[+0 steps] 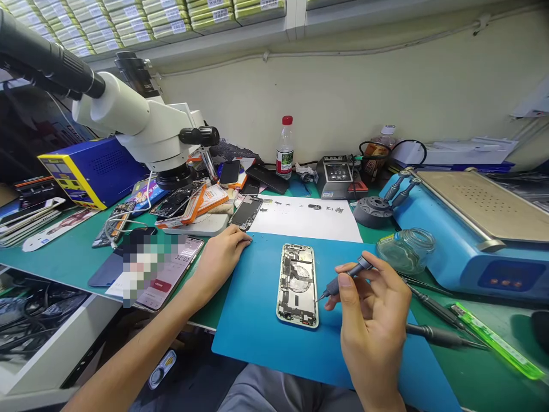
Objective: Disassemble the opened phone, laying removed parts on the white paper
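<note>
My right hand (pixel 375 320) grips a dark grey precision screwdriver (pixel 349 276), held at a slant. Its thin tip points at the right edge of an opened phone body (pixel 297 286); I cannot tell whether it touches. The phone lies flat, inside facing up, with a round coil and small parts showing. It rests on a blue mat (pixel 253 320). Left of the phone, my left hand (pixel 225 249) is closed at the mat's upper left corner, fingers pinched together. Something small and dark shows at its fingertips, too small to name.
Small parts lie on a white sheet (pixel 300 220) behind the mat, beside a detached phone screen (pixel 246 212). A glass jar (pixel 405 250) and a blue heating plate (pixel 472 234) stand right. A microscope (pixel 141 123) overhangs the left, above a lit phone (pixel 174 272).
</note>
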{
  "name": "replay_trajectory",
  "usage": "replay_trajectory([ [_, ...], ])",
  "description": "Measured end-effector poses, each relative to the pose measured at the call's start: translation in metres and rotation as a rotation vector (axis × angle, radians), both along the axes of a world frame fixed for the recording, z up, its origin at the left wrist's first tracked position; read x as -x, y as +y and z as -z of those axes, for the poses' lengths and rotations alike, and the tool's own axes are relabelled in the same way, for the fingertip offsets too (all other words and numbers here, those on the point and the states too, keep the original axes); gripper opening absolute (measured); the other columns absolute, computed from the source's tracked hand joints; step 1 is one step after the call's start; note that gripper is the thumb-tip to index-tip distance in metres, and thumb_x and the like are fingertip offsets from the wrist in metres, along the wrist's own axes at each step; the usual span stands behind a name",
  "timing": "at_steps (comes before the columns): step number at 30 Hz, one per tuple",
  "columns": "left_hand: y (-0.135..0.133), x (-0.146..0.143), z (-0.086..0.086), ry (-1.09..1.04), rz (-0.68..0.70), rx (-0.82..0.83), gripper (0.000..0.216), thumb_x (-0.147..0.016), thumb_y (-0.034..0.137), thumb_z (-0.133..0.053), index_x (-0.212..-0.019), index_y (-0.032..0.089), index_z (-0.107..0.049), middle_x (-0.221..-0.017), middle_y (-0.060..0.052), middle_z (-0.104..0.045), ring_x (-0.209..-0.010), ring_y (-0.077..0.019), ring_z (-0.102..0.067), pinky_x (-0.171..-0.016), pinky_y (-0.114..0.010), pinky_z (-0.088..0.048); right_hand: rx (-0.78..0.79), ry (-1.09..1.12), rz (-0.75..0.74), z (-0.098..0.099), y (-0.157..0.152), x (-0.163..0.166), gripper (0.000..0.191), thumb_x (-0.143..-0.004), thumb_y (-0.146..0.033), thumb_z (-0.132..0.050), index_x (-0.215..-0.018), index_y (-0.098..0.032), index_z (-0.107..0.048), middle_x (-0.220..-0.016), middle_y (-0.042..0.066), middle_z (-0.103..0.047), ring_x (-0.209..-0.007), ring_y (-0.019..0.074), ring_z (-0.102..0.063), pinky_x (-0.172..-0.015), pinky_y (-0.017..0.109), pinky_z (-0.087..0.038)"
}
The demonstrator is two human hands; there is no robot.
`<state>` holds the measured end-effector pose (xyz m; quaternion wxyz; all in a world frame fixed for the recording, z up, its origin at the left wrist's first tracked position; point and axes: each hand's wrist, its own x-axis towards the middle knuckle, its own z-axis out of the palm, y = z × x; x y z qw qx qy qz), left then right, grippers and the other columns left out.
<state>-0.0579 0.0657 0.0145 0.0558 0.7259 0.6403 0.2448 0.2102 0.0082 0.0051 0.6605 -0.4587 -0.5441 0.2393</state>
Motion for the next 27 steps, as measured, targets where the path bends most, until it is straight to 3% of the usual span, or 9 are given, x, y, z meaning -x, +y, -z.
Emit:
replay_trajectory([
  [10,0.000,-0.002,-0.004,0.014,-0.009,0.001,0.021,-0.109,0.027,-0.058,-0.102,0.025,-0.078,-0.113,-0.004,-0.077,-0.103,-0.0247,-0.076,-0.090,-0.034,-0.057,0.012,-0.014,0.012,-0.001,0.000,0.000,0.043,-0.106,-0.036,-0.073,-0.146,-0.030,-0.059,-0.110,0.004,-0.073,-0.066,0.0131,-0.067,-0.056,0.030,-0.063],
  [15,0.003,0.003,-0.010,0.029,-0.054,-0.009,0.024,-0.111,0.029,-0.056,-0.109,0.025,-0.080,-0.118,-0.005,-0.078,-0.107,-0.0268,-0.076,-0.091,-0.036,-0.057,0.010,-0.004,0.016,-0.001,0.001,0.001,0.043,-0.106,-0.037,-0.073,-0.146,-0.030,-0.059,-0.112,0.005,-0.072,-0.069,0.0139,-0.068,-0.055,0.030,-0.063],
  [27,0.017,0.001,-0.009,0.094,-0.027,0.053,0.030,-0.112,0.028,-0.053,-0.112,0.025,-0.084,-0.122,-0.007,-0.079,-0.104,-0.0274,-0.076,-0.078,-0.034,-0.054,0.013,-0.003,0.017,-0.001,0.000,0.001,0.042,-0.106,-0.036,-0.072,-0.146,-0.030,-0.058,-0.112,0.005,-0.072,-0.069,0.0142,-0.068,-0.055,0.030,-0.064],
])
